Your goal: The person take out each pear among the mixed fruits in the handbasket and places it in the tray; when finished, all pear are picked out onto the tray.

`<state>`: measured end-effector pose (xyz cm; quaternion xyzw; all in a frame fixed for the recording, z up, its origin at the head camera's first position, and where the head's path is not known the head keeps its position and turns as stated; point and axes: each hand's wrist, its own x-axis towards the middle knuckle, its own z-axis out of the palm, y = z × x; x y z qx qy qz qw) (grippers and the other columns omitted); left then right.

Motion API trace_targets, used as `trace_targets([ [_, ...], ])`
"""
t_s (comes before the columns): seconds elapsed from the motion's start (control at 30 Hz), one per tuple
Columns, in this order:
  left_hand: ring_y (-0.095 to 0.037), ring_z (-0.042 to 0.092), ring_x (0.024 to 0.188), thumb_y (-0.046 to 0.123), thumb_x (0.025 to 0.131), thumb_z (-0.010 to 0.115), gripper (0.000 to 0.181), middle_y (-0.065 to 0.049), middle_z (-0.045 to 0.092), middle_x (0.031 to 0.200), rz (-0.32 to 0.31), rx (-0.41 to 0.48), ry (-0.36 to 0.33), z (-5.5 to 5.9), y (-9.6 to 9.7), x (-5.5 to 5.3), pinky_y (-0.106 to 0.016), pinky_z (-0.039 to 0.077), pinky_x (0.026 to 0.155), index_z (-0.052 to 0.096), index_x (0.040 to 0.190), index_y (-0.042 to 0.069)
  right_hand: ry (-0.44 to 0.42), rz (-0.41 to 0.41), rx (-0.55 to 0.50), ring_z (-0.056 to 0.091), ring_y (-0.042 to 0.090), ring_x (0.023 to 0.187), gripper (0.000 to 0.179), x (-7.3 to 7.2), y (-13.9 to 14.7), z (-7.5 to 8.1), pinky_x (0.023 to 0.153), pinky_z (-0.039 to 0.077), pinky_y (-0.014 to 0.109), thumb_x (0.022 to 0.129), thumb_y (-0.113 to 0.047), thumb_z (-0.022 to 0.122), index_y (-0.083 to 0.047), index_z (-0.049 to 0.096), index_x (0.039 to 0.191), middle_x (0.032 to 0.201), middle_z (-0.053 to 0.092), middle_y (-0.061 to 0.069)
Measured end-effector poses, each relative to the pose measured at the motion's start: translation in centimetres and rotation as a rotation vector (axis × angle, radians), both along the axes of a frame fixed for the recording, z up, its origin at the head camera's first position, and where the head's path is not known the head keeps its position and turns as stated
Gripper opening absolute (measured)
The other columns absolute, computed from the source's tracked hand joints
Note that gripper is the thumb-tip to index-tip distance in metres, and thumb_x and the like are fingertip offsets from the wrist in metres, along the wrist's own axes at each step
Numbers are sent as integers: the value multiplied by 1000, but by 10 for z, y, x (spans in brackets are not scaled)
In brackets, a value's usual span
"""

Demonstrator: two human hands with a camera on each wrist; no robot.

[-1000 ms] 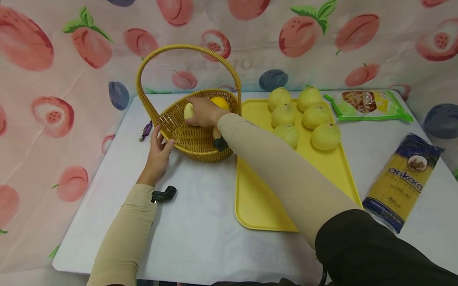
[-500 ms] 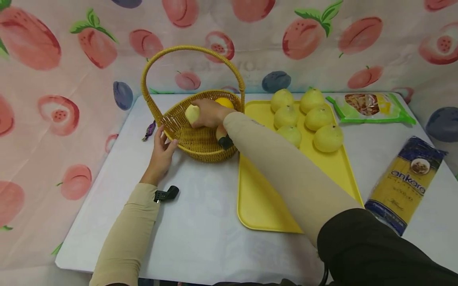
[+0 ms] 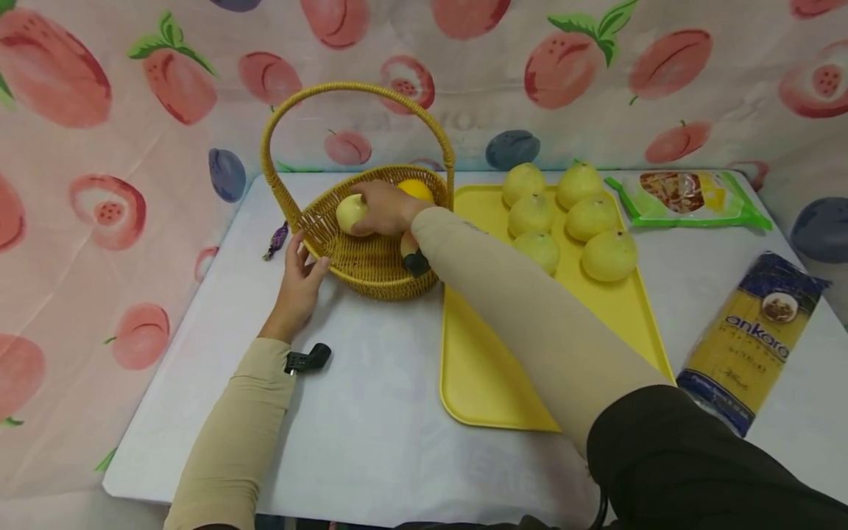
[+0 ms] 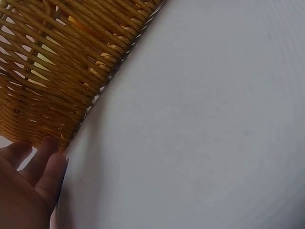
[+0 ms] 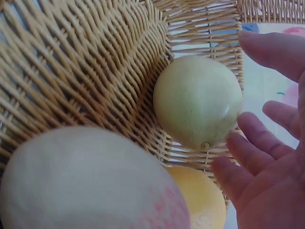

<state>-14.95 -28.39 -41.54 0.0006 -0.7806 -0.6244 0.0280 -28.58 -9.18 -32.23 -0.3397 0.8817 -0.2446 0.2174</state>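
Observation:
A yellow wicker basket (image 3: 371, 269) with a tall handle stands on the white table. Inside it, at the left, sits a round pale green fruit (image 5: 198, 102), like a small melon. My right hand (image 3: 384, 208) reaches over this fruit; in the right wrist view its fingers are spread loosely, fingertips at the fruit's side and thumb apart from it. An orange (image 3: 416, 190) and a large pale fruit with a pink blush (image 5: 90, 181) lie there too. My left hand (image 3: 294, 287) touches the basket's left outer side with extended fingers (image 4: 52, 171).
A yellow tray (image 3: 490, 383) to the basket's right bears several pale yellow-green fruits (image 3: 609, 256). Beyond it lie a green-edged food packet (image 3: 689, 199) and an ankara pasta pack (image 3: 755, 342). A purple wrapped sweet (image 3: 276, 241) lies left of the basket.
Within the basket, my right hand has turned and loosened on the pale green fruit, more of which now shows. The left hand stays at the basket's side; the head view has shifted slightly.

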Motion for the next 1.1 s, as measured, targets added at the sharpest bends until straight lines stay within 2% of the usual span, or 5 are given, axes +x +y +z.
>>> trace_targets([
  [0.27,-41,30,143,15,107,47,74,-15,3,166,-6,0,-6,-1,-2,-1,-52,24,116,-4,160,19,-81,1,11,37,18,138,81,3,-3,-1,110,33,32,93,-33,71,-16,28,159,158,35,3],
  [0.47,-41,30,143,16,107,46,73,-15,3,166,-2,-9,-14,-1,-2,-1,-51,25,115,-3,161,20,-74,50,91,34,18,139,81,4,-5,0,112,30,32,92,-36,72,-22,29,159,160,32,2],
  [0.67,-40,30,143,18,107,46,72,-15,4,166,8,-23,-24,0,-1,0,-50,25,116,-2,161,21,-59,81,134,32,21,138,80,5,-5,3,111,31,33,90,-33,75,-23,34,158,160,25,9],
  [0.83,-40,29,143,17,107,46,72,-15,4,166,7,-27,-32,1,-1,0,-51,24,116,-3,161,21,-164,83,156,40,17,127,82,9,-3,5,105,36,31,87,-29,79,-26,37,157,157,34,6],
  [1.1,-40,31,142,16,107,47,73,-16,6,166,12,-15,-22,1,0,1,-51,25,115,-2,161,20,-253,96,131,45,19,118,79,17,-1,6,95,41,31,85,-18,81,-27,43,153,147,45,1],
])
